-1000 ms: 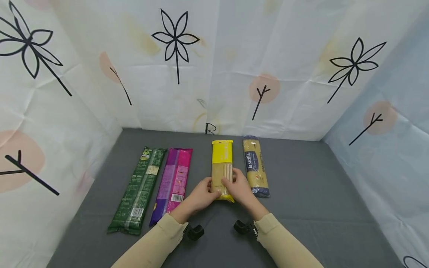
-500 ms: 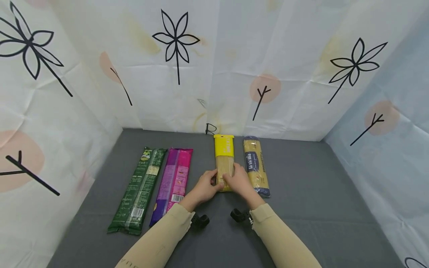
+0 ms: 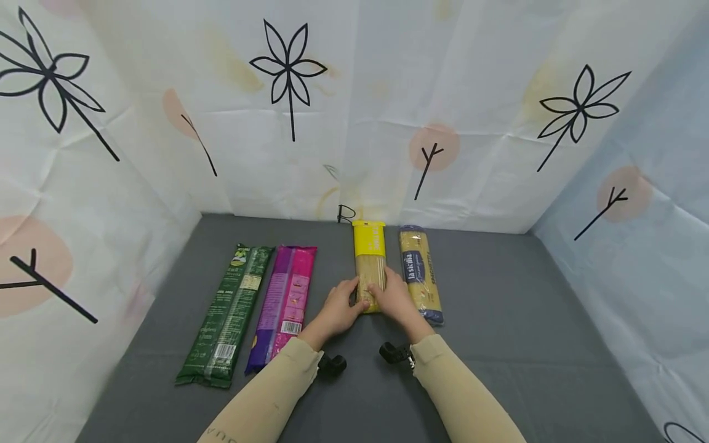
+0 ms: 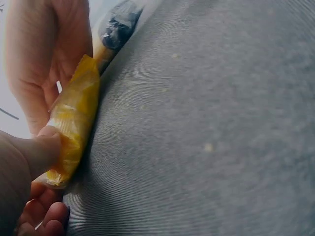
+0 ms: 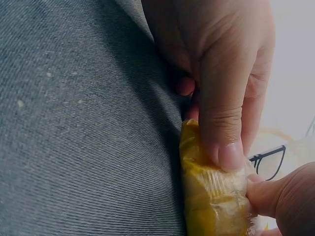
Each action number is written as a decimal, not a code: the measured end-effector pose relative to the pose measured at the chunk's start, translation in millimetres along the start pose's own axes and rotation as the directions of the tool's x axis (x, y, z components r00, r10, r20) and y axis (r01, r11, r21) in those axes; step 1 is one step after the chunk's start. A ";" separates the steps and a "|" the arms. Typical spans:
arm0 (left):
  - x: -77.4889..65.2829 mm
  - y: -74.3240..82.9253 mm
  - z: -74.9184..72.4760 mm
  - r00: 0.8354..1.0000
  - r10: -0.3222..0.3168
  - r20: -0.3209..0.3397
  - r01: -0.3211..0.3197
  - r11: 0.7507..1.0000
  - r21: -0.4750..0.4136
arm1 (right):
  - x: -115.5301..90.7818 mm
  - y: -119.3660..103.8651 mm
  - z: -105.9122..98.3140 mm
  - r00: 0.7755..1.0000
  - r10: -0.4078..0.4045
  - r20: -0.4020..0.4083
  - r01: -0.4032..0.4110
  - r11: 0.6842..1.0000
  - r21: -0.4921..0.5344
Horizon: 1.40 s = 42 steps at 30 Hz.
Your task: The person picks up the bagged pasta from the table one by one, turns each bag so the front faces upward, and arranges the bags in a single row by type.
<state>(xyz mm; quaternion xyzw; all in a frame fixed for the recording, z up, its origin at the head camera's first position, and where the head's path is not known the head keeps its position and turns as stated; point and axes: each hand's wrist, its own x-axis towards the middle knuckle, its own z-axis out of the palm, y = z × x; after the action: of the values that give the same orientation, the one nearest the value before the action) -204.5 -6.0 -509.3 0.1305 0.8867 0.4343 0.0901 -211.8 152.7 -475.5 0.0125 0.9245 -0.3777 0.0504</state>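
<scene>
A yellow-topped pack of noodles (image 3: 370, 261), in clear film over pale straight strands, lies lengthwise on the grey cloth. My left hand (image 3: 336, 307) grips its left edge near the front end, thumb on top. From the other side my right hand (image 3: 396, 300) holds the right edge, its thumb also on the film. Both wrist views show the pack's crimped yellow end (image 4: 76, 125) between the two thumbs. Just right of my right hand lies a blue-and-gold "la sicilia" pasta pack (image 3: 422, 274).
To the left lie a purple-and-pink pack (image 3: 282, 301) and a dark green pack (image 3: 227, 317), side by side and slightly slanted. Grey cloth (image 3: 498, 369) covers the table. Patterned white curtains (image 3: 365, 123) stand at the back and both sides.
Both hands have slid the yellow noodle pack away from me toward the back curtain, mostly in the first half second. The other packs keep their places.
</scene>
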 end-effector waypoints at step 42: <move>-58.8 -38.0 -128.0 0.973 -0.058 -0.223 0.087 0.989 0.123 | -56.7 -55.2 58.3 0.959 -0.253 0.130 0.196 0.918 0.344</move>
<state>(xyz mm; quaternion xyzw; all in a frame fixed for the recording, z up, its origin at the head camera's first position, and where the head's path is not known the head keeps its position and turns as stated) -189.4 -142.1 -459.1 0.0551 0.9221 0.3830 -0.0008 -153.9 73.2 -472.5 -0.1184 0.8362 -0.5290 0.0833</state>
